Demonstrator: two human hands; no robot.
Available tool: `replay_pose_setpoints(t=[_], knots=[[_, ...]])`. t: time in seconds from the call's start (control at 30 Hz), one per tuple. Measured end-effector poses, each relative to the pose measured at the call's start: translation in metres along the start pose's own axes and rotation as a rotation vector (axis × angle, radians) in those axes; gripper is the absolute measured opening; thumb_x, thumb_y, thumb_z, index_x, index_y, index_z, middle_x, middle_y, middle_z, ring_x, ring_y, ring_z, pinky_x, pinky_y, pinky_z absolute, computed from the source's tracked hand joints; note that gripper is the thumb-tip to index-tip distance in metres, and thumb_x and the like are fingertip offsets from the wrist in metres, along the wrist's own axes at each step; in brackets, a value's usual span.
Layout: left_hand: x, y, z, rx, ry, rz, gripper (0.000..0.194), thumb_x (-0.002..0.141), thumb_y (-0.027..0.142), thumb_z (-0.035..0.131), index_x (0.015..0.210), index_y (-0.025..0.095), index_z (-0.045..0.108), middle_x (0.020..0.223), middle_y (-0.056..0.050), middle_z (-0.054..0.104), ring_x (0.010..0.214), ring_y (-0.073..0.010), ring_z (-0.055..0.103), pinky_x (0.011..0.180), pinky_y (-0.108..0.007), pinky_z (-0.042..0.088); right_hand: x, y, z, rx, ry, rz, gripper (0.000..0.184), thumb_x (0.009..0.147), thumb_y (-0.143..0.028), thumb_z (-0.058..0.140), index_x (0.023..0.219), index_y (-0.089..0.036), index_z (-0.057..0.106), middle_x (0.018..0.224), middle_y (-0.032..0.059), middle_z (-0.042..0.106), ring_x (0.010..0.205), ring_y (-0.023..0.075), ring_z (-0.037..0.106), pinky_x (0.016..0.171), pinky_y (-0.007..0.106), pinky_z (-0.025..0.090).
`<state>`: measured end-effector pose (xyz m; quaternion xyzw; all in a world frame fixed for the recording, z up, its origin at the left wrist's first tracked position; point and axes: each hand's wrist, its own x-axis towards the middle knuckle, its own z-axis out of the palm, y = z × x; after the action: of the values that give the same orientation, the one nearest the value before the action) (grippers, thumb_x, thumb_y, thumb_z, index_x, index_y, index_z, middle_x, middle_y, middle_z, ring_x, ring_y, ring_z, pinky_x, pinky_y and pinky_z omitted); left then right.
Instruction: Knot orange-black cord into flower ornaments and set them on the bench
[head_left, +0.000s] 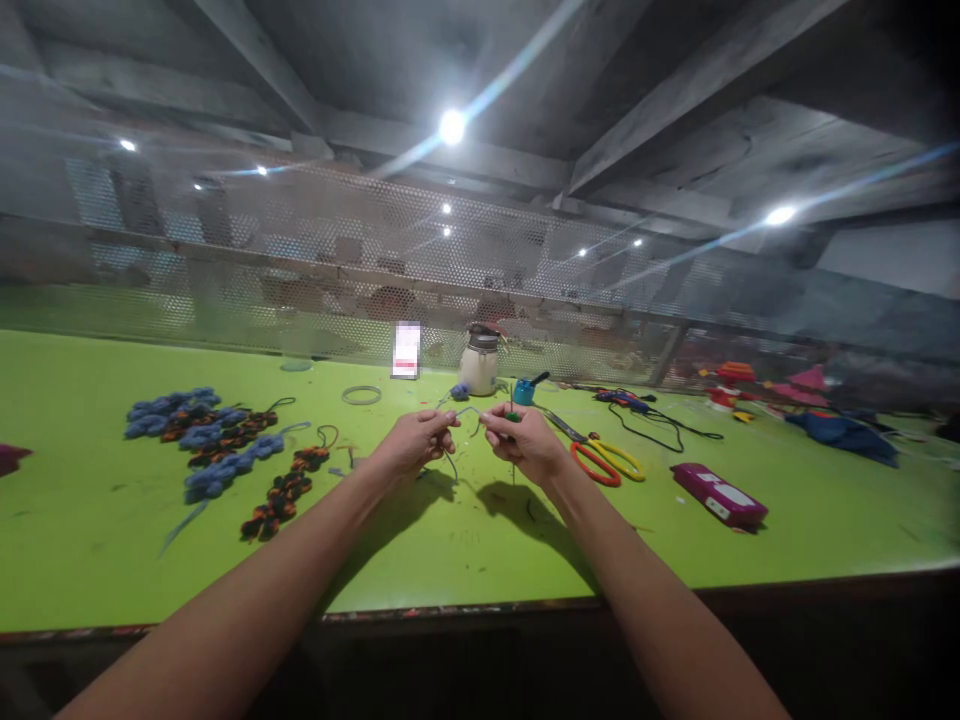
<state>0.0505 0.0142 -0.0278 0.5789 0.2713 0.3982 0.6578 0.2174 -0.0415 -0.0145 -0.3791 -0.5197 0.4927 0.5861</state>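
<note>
My left hand (415,441) is closed in a pinch on a thin blue-grey cord (469,409). The cord stretches across a short gap to my right hand (529,438), whose fingertips pinch it too. A thin dark rod with a green part (513,416) stands upright at my right fingers; its kind is unclear. Loose cord hangs beneath my left fingers. Just beyond lies a small blue knotted piece (460,391). To the left are blue knotted yarn strips (214,480) and black-and-orange strips (277,505), some with loops at the end.
Scissors with red and yellow handles (596,478) lie right of my hands on the green table (465,570). Nearby are a purple box (720,495), a blue pot (523,391), and a tool with a black cable (626,400). Behind stand a jug (480,365), a lit phone (406,350) and a mesh screen (337,270).
</note>
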Motion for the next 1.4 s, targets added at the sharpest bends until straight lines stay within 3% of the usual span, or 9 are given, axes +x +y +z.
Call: replay_pose_setpoints(t=[0.27,0.4,0.5,0.67,0.93,1.03,1.17,1.4], knots=[[0.005,-0.011,0.003,0.056,0.053,0.007,0.016,0.072,0.024,0.063,0.073,0.009,0.057,0.049,-0.003,0.056,0.044,-0.0092,0.049,0.044,-0.020,0.030,-0.001,0.004,0.006,-0.012,-0.077,0.048,0.026,0.063,-0.030,0.074,0.072,-0.012,0.057,0.047,-0.0030,0.055,0.031,-0.0003,0.023,0.034,0.017,0.012],[0.003,-0.008,0.004,0.001,0.061,0.049,0.014,0.071,0.017,0.061,0.075,0.015,0.048,0.058,-0.004,0.060,0.055,-0.0126,0.057,0.055,-0.025,0.043,-0.002,0.005,0.008,0.023,-0.095,0.073,0.026,0.062,-0.029,0.074,0.073,-0.012,0.058,0.047,-0.0026,0.056,0.032,-0.0001,0.025,0.034,0.017,0.012],[0.000,-0.004,0.005,-0.026,0.011,0.089,0.013,0.066,0.011,0.060,0.067,0.014,0.048,0.065,-0.006,0.062,0.063,-0.0141,0.060,0.068,-0.031,0.047,-0.001,0.005,0.007,0.070,-0.084,0.081,0.025,0.063,-0.029,0.074,0.072,-0.013,0.056,0.050,-0.0039,0.056,0.032,-0.0011,0.022,0.034,0.016,0.014],[-0.006,0.001,0.010,0.002,-0.063,0.131,0.007,0.060,0.014,0.059,0.054,0.010,0.058,0.064,-0.009,0.062,0.064,-0.0159,0.058,0.068,-0.030,0.046,-0.001,0.001,0.004,0.095,-0.076,0.047,0.023,0.066,-0.029,0.071,0.071,-0.014,0.054,0.051,-0.0053,0.055,0.031,-0.0013,0.022,0.034,0.016,0.017],[-0.005,0.001,0.012,-0.001,-0.130,0.092,0.025,0.065,0.028,0.060,0.073,0.005,0.068,0.075,-0.012,0.066,0.079,-0.0208,0.059,0.083,-0.035,0.043,-0.002,0.002,0.009,-0.027,-0.017,-0.020,0.026,0.063,-0.032,0.073,0.075,-0.013,0.060,0.048,-0.0031,0.055,0.032,0.0004,0.024,0.034,0.017,0.014],[-0.003,0.001,0.010,0.012,-0.175,0.068,0.025,0.068,0.029,0.058,0.076,0.006,0.067,0.076,-0.012,0.066,0.078,-0.0203,0.059,0.082,-0.035,0.042,-0.003,0.004,0.011,-0.135,-0.015,-0.035,0.030,0.063,-0.034,0.072,0.082,-0.012,0.065,0.046,-0.0032,0.053,0.033,0.0014,0.026,0.036,0.018,0.014],[-0.001,0.000,0.006,-0.073,-0.265,0.025,0.039,0.078,0.042,0.050,0.080,0.007,0.067,0.080,-0.014,0.066,0.075,-0.0196,0.059,0.080,-0.036,0.043,-0.003,0.008,0.013,-0.288,-0.040,-0.004,0.036,0.064,-0.035,0.070,0.092,-0.012,0.066,0.043,-0.0031,0.053,0.034,0.0027,0.029,0.037,0.018,0.016],[0.002,-0.005,0.000,-0.036,-0.193,0.097,0.033,0.068,0.032,0.069,0.090,0.008,0.068,0.090,-0.014,0.066,0.085,-0.0200,0.058,0.081,-0.032,0.041,-0.001,0.015,0.013,-0.387,-0.061,-0.031,0.030,0.065,-0.036,0.068,0.084,-0.013,0.065,0.044,-0.0034,0.053,0.034,0.0030,0.026,0.035,0.018,0.016]])
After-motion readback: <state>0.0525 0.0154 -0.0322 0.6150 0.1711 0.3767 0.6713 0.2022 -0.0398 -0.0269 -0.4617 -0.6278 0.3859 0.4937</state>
